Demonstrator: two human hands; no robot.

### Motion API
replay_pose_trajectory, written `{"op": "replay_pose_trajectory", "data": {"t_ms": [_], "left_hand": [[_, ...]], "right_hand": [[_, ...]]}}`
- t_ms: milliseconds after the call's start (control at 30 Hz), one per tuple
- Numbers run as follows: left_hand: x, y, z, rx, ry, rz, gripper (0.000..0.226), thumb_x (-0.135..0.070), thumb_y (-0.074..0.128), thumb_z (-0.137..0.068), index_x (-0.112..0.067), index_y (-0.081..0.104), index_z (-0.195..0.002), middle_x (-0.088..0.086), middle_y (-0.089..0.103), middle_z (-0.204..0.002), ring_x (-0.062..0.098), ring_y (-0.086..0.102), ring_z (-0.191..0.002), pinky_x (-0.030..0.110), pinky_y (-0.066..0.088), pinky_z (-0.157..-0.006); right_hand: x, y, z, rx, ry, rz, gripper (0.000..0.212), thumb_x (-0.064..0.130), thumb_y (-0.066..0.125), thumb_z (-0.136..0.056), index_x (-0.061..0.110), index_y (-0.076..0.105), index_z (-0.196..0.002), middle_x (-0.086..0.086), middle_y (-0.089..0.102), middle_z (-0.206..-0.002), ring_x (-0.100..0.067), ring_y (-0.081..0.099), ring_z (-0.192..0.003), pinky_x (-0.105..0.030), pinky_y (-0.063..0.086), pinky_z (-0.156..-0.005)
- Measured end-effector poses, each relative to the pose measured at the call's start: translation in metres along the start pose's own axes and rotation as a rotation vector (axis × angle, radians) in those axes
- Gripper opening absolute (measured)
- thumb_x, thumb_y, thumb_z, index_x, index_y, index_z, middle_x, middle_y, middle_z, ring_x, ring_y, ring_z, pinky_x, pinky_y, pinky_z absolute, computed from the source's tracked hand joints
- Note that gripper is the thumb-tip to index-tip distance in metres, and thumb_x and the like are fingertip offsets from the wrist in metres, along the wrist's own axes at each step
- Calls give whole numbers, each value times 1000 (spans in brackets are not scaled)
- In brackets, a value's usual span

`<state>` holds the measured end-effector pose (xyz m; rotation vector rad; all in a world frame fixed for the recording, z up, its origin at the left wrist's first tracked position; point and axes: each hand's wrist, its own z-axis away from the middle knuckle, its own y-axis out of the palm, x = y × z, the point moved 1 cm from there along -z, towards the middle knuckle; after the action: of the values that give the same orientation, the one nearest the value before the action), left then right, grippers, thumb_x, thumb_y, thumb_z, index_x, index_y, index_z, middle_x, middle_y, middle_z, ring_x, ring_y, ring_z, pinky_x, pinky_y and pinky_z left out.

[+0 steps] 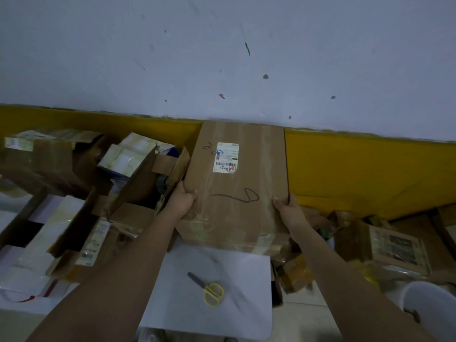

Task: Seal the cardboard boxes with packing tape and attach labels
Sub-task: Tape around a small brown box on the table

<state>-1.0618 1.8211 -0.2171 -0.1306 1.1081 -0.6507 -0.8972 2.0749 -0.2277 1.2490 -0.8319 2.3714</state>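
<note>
Head view, centre of the frame: the left hand clasps the left edge of the cardboard box, thumb over the top face and the other fingers hidden beneath or behind it, while the right hand clasps the right edge in the same way, thumb lying on the taped face. Both hands hold the box near its lower end, toward the bottom of the frame, so most of the box lies up-frame from the grip, its long axis running from lower centre toward the yellow band along the base of the wall. The far end of the box meets or overlaps that band; whether it touches the wall I cannot tell.

The box looks already sealed: clear tape glints along its length and across the near end, and a white label sits on the upper part of the top face, with pen scribbles around it. My guess is that this box is finished and is being set aside or stacked against the wall. Both hands are equally near, one per side, so the move is a two-handed push or lift up-frame.

Below the box, yellow-handled scissors lie on a white sheet. Open cartons crowd the left of the frame.
</note>
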Motion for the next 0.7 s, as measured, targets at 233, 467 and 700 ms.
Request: {"op": "replay_pose_trajectory", "data": {"t_ms": [233,467,700], "left_hand": [[2,5,-21,26,104,-99,72,-35,52,-102,-18,12,-160,7,31,-161,30,31,-146,46,26,-121],[3,-30,43,-81,424,-267,59,-24,50,-104,-22,26,-158,-2,36,-156,15,43,-138,37,40,-114],[33,-140,112,-325,580,-393,48,-21,47,-105,-21,37,-152,0,45,-145,11,53,-119,32,48,-98]], "right_hand": [[7,-7,-16,-17,25,124,78,41,57,-98,27,11,-159,-3,39,-155,-34,43,-137,-53,40,-110],[30,-3,0,-143,-226,547,65,29,60,-97,8,30,-150,-16,38,-151,-40,49,-128,-50,49,-98],[98,63,57,-159,-754,552,59,27,48,-100,8,28,-153,-12,24,-161,-34,40,-136,-46,41,-107]]}}
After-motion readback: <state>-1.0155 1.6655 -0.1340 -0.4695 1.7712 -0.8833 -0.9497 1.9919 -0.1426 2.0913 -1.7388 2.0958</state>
